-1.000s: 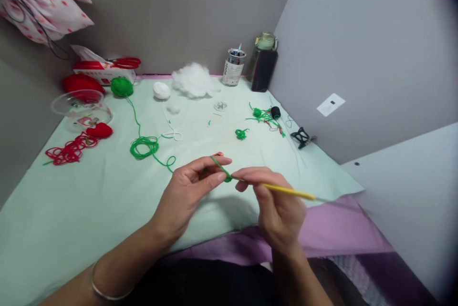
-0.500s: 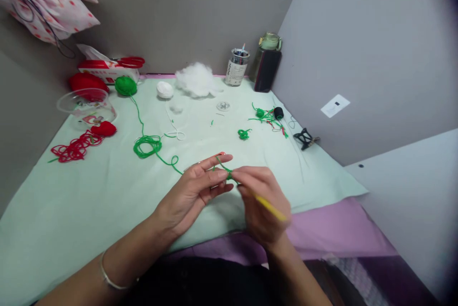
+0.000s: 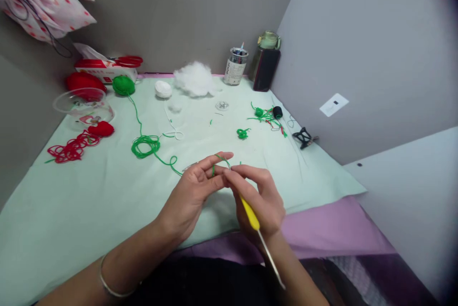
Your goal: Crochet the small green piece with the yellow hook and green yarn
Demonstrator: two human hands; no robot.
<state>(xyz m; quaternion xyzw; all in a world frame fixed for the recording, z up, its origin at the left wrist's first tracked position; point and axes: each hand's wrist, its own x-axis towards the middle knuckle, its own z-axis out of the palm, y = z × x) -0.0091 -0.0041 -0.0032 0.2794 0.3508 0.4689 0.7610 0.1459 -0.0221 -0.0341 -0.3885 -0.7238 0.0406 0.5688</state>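
Note:
My left hand (image 3: 189,196) has green yarn (image 3: 222,157) stretched over its raised index finger, with a loop around another finger. Its thumb pinches against my right fingertips, where the small worked piece is mostly hidden. My right hand (image 3: 263,196) is closed round a crochet hook (image 3: 249,211) with a yellow handle; its metal rear end slants down over my forearm. The hook's working tip is hidden among the fingers. From my left hand the yarn runs back to a loose green coil (image 3: 145,147) and on to a green ball (image 3: 123,85).
On the pale green cloth (image 3: 107,201) lie red yarn (image 3: 73,147), a clear tub (image 3: 84,106), a white ball (image 3: 163,89), white stuffing (image 3: 195,78) and green scraps (image 3: 265,114). A pen can (image 3: 236,65), phone (image 3: 266,70) and black stand (image 3: 303,137) are towards the right.
The crochet hook has swung so its rear end points down towards me, showing the metal shaft. My right fingertips have moved slightly left against my left thumb, covering the green work.

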